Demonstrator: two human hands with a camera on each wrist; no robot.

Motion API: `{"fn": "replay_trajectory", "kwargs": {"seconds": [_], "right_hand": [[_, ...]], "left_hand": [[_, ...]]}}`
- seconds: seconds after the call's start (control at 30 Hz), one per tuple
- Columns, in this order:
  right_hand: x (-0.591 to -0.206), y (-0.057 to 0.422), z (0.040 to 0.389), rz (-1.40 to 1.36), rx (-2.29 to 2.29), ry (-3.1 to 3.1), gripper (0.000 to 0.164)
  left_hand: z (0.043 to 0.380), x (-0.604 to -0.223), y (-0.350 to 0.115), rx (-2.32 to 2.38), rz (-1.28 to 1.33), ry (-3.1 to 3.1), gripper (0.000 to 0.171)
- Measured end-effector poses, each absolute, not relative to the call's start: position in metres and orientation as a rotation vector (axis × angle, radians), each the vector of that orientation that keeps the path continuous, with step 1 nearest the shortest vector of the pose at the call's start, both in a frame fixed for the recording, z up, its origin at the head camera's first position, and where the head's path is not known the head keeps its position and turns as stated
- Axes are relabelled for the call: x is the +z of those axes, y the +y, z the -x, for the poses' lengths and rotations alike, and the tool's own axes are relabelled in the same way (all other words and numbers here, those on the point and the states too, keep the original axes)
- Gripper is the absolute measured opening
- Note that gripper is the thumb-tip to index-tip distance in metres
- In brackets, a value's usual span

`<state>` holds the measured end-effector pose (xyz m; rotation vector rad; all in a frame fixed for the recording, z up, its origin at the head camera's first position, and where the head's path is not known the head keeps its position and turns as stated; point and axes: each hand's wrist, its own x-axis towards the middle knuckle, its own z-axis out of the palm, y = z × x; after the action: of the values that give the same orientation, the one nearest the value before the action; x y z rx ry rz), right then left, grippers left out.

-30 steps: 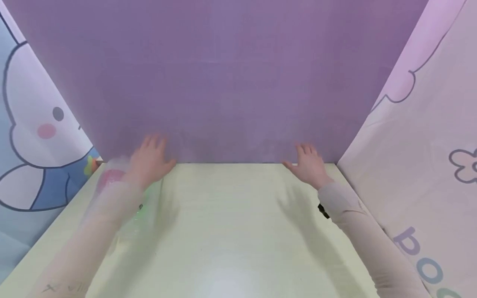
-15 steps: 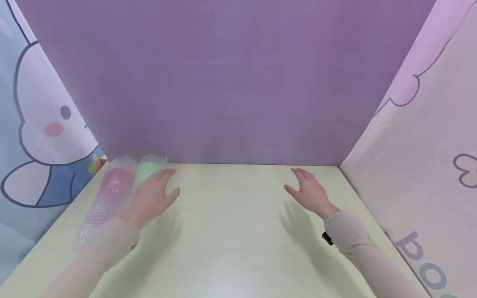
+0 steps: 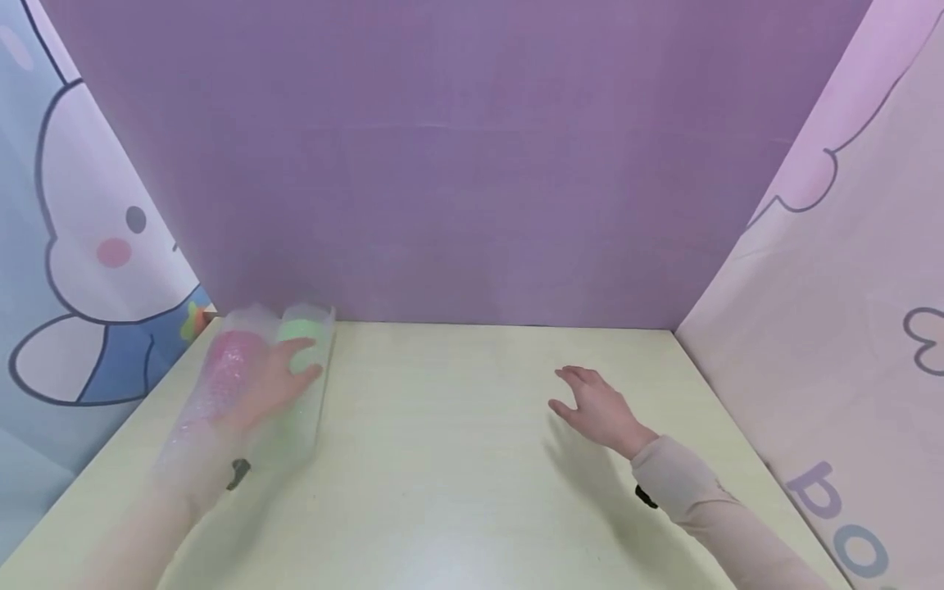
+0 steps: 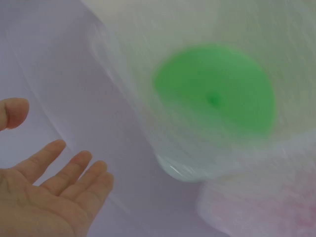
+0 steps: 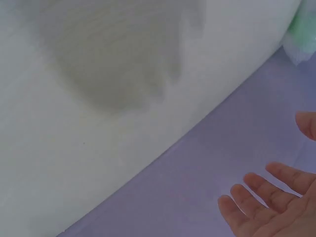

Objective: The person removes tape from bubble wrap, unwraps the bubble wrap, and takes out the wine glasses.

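Note:
Two long bundles in clear bubble wrap lie side by side at the left of the table, one with a pink inside (image 3: 232,356), the other with a green inside (image 3: 302,416). My left hand (image 3: 274,383) hovers over the bundles, fingers spread and nothing held. In the left wrist view a round green end (image 4: 222,81) shows through the wrap, apart from the fingers (image 4: 74,173). My right hand (image 3: 601,412) hangs above the table's right half, thumb and fingers apart, holding nothing; its shadow falls on the tabletop.
The pale tabletop (image 3: 442,426) ends at the back against a purple panel (image 3: 472,205). A printed cloth with a cartoon figure (image 3: 81,279) hangs at the left side. Another printed cloth (image 3: 833,328) closes off the right side.
Both hands have drawn back from the purple panel toward the person. The left hand has also moved left over the bundles, whose far ends now show. The bundles look unmoved.

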<state>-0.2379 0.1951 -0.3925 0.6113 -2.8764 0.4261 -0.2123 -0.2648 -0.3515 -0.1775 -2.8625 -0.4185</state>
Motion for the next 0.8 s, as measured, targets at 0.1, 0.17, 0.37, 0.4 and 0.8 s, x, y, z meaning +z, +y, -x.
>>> {"fn": "replay_trajectory", "kwargs": {"seconds": [0.1, 0.17, 0.37, 0.4, 0.8], "right_hand": [[-0.398, 0.195, 0.238, -0.623, 0.425, -2.893, 0.054], [-0.4, 0.194, 0.238, -0.633, 0.429, -2.904, 0.053], [-0.405, 0.191, 0.237, -0.656, 0.454, -2.925, 0.051], [-0.405, 0.191, 0.237, -0.657, 0.456, -2.929, 0.05], [-0.411, 0.191, 0.237, -0.641, 0.521, -2.967, 0.048]], "left_hand": [[0.225, -0.352, -0.288, -0.339, 0.106, -2.836, 0.053], [0.232, -0.357, -0.299, -0.461, 0.066, -2.87, 0.056], [0.248, -0.376, -0.318, -0.553, 0.014, -2.85, 0.046], [0.249, -0.378, -0.32, -0.553, 0.01, -2.848, 0.046], [0.255, -0.39, -0.321, -0.502, -0.041, -2.742, 0.071]]}}
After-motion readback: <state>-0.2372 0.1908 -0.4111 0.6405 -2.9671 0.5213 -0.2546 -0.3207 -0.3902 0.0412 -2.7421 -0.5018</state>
